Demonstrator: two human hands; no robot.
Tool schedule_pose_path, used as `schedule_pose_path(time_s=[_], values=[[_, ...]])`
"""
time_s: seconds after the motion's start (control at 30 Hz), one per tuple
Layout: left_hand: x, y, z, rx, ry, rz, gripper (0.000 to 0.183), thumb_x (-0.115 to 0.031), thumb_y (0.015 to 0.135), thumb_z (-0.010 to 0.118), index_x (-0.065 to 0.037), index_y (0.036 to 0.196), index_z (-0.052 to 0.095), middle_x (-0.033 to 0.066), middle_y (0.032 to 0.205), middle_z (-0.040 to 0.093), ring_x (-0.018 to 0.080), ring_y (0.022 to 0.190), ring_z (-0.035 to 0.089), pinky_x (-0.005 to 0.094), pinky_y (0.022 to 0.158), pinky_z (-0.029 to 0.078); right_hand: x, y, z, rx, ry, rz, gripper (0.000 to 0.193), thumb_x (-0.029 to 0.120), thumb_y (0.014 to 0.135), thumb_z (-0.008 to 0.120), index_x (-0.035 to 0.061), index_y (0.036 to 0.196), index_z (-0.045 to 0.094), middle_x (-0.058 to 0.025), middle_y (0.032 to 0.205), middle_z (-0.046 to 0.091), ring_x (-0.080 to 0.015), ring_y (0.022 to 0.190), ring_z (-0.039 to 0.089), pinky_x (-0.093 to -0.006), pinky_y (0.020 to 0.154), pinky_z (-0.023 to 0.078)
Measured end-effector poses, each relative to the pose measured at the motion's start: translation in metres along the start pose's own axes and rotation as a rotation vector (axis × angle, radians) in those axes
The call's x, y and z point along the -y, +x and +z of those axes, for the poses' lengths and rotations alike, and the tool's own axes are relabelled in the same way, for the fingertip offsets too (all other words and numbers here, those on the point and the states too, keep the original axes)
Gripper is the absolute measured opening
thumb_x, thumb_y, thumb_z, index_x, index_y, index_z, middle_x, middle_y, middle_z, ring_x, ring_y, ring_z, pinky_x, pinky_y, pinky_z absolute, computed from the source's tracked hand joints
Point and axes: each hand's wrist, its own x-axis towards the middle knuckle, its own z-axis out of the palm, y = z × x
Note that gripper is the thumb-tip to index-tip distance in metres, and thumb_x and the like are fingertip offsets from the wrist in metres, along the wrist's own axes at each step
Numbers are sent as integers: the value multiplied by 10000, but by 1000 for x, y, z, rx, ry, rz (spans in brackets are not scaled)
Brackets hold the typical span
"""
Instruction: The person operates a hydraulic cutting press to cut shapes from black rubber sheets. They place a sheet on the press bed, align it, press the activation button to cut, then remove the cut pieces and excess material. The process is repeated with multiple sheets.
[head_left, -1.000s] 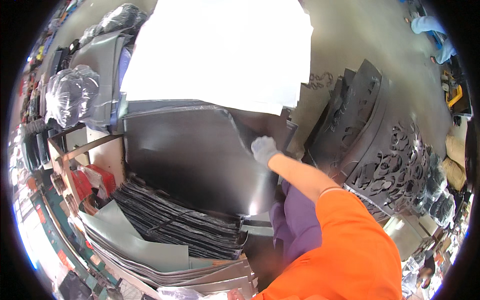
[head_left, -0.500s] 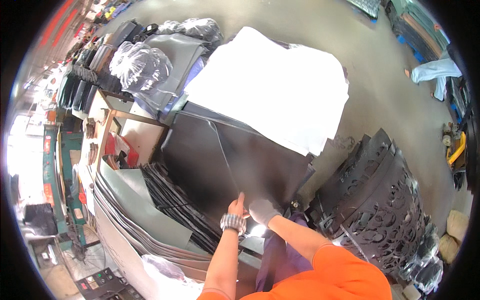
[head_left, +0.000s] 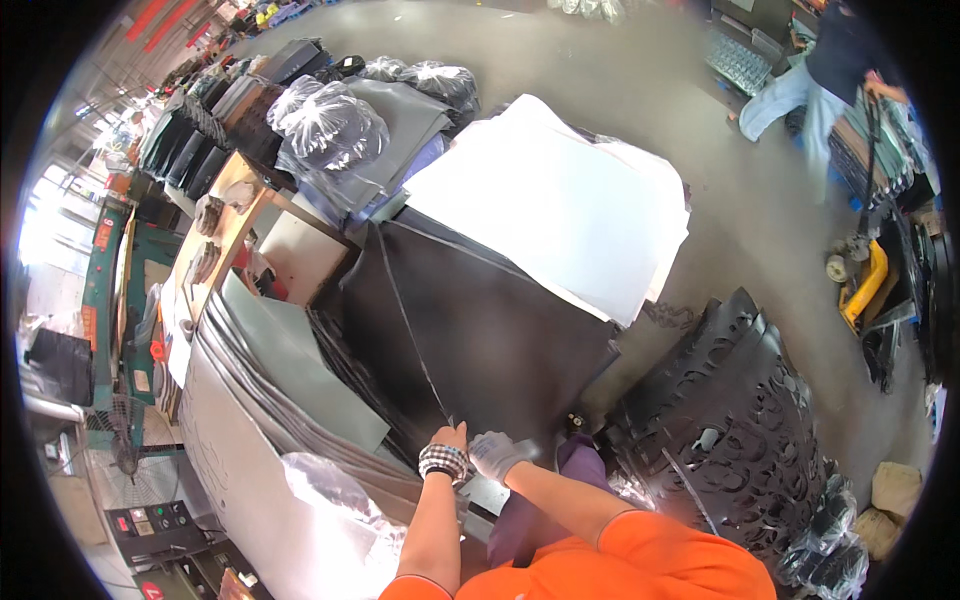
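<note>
A stack of large black sheets (head_left: 480, 330) lies in front of me. A thin line, which looks like the top sheet's edge, runs from the stack's far left down to my hands. My left hand (head_left: 450, 438), bare with a checkered band at the wrist, is closed on the near end of that edge. Close beside it, my right hand (head_left: 495, 456) wears a pale grey glove; its fingers are curled in against the left hand, and what they grip is hidden. White sheets (head_left: 560, 210) cover the far part of the stack.
Grey-green and grey sheets (head_left: 290, 350) stand curved at my left, by a wooden shelf (head_left: 235, 220). Black cut-out sheets (head_left: 710, 410) lean at my right. Clear bags (head_left: 335, 125) sit at the far left. A person (head_left: 820, 90) stands far right, near a yellow handle (head_left: 865, 280).
Both hands have come nearer to me and slightly left, with the sheet's edge line following. The view has shifted, and the person at far right shows more fully.
</note>
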Motion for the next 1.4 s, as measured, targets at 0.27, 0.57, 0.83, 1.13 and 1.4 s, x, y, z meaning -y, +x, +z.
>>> schedule_pose_path(time_s=[0.27, 0.57, 0.83, 1.13, 1.4], values=[[28, -147, -42, -108, 111, 215, 595, -465, 972, 442, 57, 850, 700, 290, 909, 671, 459, 931, 647, 526, 875, 497, 62, -123, -23, -249, 80, -236, 260, 341, 899, 580, 105, 856, 679, -98, 877, 674, -273, 831, 676, -418, 693, 536], [-29, -247, -118, -465, -806, 605, 554, -362, 996, 583, 107, 701, 589, 87, 603, 545, 169, 552, 425, 380, 525, 421, 111, -261, -120, -1147, 314, -170, 286, 319, 859, 696, 85, 756, 568, -81, 814, 603, -271, 691, 586, -382, 507, 457], [-53, -307, -44, -484, -991, 532, 650, -472, 970, 599, 127, 727, 536, 169, 793, 609, 182, 684, 524, 369, 617, 480, 90, -334, -80, -290, 2207, -93, 396, 482, 979, 536, 116, 1109, 614, 14, 971, 637, -128, 797, 578, -291, 717, 492], [-106, -464, 50, -287, -863, 813, 617, -360, 1008, 582, 16, 553, 404, -36, 529, 435, 76, 535, 331, 333, 448, 251, -3, -464, -67, -1237, 1099, -153, 149, 172, 988, 554, 32, 994, 603, -5, 783, 595, -129, 655, 554, -295, 561, 422], [-57, -560, 58, -536, -1223, 1005, 402, -327, 997, 550, 65, 950, 629, 55, 850, 657, 143, 790, 559, 316, 745, 455, 63, -533, -154, -1031, 1139, -610, 280, 101, 999, 536, 61, 722, 544, 44, 639, 461, -60, 590, 416, -271, 519, 342]])
